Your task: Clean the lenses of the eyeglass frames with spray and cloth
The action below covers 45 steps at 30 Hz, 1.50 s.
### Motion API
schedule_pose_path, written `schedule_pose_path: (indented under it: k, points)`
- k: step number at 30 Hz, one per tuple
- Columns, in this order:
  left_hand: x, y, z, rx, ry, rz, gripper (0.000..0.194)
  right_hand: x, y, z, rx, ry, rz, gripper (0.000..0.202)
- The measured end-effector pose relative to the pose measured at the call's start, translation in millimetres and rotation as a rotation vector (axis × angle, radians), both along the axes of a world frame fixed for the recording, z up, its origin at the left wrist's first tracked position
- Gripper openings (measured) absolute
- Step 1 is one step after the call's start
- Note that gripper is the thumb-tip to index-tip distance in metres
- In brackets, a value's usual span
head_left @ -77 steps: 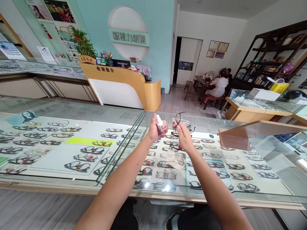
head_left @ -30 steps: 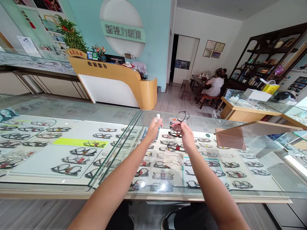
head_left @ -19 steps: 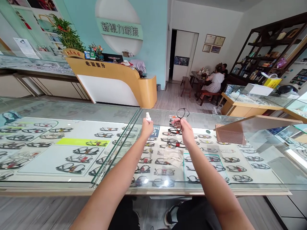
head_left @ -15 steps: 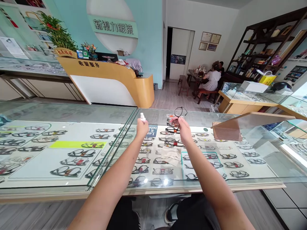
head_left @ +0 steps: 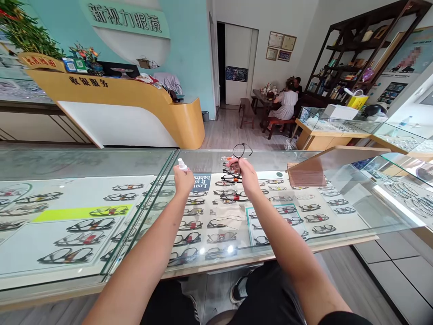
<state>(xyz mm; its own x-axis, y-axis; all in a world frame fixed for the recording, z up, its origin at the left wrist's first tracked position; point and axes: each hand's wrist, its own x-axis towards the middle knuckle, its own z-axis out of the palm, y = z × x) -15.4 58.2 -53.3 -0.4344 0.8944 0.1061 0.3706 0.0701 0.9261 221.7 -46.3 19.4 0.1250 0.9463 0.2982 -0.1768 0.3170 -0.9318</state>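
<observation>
The left hand (head_left: 184,183) has its fingers wrapped round a white bottle (head_left: 181,164), leaving its top exposed, probably so the nozzle stays free. The right hand (head_left: 248,176) pinches dark-rimmed glasses (head_left: 238,150) upright above the glass tabletop (head_left: 270,249), apart from the bottle, seemingly by the frame to keep one lens uncovered.

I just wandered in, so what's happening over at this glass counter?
Someone at the glass counter has a small white bottle in their left hand and a pair of dark round glasses in their right hand. Both hands are above the counter, apart from each other. Rows of glasses show through the glass, and people sit at a table further back.
</observation>
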Motion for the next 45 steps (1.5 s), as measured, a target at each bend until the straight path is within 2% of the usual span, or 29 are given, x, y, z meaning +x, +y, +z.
schedule_pose_path:
  k: [2, 4, 5, 7, 8, 10, 12, 13, 15, 17, 21, 24, 30, 33, 35, 38, 39, 41, 45]
  points:
    - [6.3, -8.8, 8.7, 0.063, 0.068, 0.099, 0.054, 0.6, -1.2, 0.7, 0.013, -0.009, -0.006, 0.045]
    - [14.3, -23.8, 22.3, 0.232, 0.211, 0.225, 0.067, 1.6, -2.5, 1.3, 0.021, -0.011, -0.009, 0.043]
    - [18.7, -33.1, 30.5, 0.346, 0.289, 0.229, 0.069, 2.4, -2.9, 1.5, 0.021, -0.009, -0.010, 0.042]
    - [28.3, -53.9, 47.8, 0.522, 0.368, 0.141, 0.061, 4.7, -2.7, 1.6, 0.021, 0.000, -0.012, 0.041]
    - [33.4, -64.6, 56.0, 0.556, 0.379, 0.049, 0.051, 6.1, -2.1, 1.5, 0.025, 0.005, -0.013, 0.041]
    - [44.3, -85.1, 69.3, 0.478, 0.382, -0.311, 0.021, 9.5, 0.0, 1.3, 0.037, 0.009, -0.021, 0.041]
    - [55.9, -103.0, 76.7, 0.313, 0.440, -0.723, 0.013, 13.2, 2.6, 0.9, 0.036, -0.003, -0.039, 0.042]
    - [61.7, -110.5, 78.1, 0.247, 0.493, -0.889, 0.013, 15.0, 4.0, 0.5, 0.031, -0.013, -0.044, 0.044]
    - [71.9, -122.2, 77.0, 0.160, 0.589, -1.110, 0.013, 18.1, 6.6, -0.7, 0.025, -0.033, -0.046, 0.046]
    - [78.7, -129.2, 73.1, 0.102, 0.648, -1.194, 0.014, 20.3, 8.9, -2.4, 0.032, -0.041, -0.039, 0.045]
    - [79.5, -132.7, 65.6, -0.023, 0.722, -1.158, 0.021, 22.0, 12.0, -5.9, 0.036, -0.048, -0.039, 0.046]
    - [74.9, -131.6, 61.9, -0.083, 0.702, -1.124, 0.019, 22.0, 12.8, -7.2, 0.031, -0.064, -0.036, 0.047]
    - [76.5, -130.8, 57.2, -0.138, 0.751, -1.147, 0.012, 18.8, 8.7, -5.0, 0.034, -0.065, -0.022, 0.043]
    - [77.3, -129.3, 62.6, -0.147, 0.712, -1.230, 0.013, 16.5, 5.4, -3.1, 0.033, -0.067, -0.044, 0.042]
    - [73.3, -125.7, 71.1, -0.171, 0.595, -1.334, 0.017, 16.1, 4.4, -2.5, 0.032, -0.075, -0.052, 0.042]
    - [59.6, -115.2, 87.4, -0.326, 0.262, -1.443, 0.019, 17.3, 4.9, -2.6, 0.046, -0.080, -0.058, 0.044]
    - [53.6, -110.8, 92.3, -0.373, 0.126, -1.421, 0.021, 17.9, 5.3, -2.7, 0.049, -0.083, -0.061, 0.045]
    - [41.5, -101.1, 99.2, -0.408, -0.126, -1.289, 0.020, 19.0, 6.2, -3.1, 0.047, -0.091, -0.065, 0.046]
    - [23.0, -79.2, 98.2, -0.302, -0.390, -0.989, 0.020, 19.2, 7.8, -3.3, 0.036, -0.089, -0.049, 0.043]
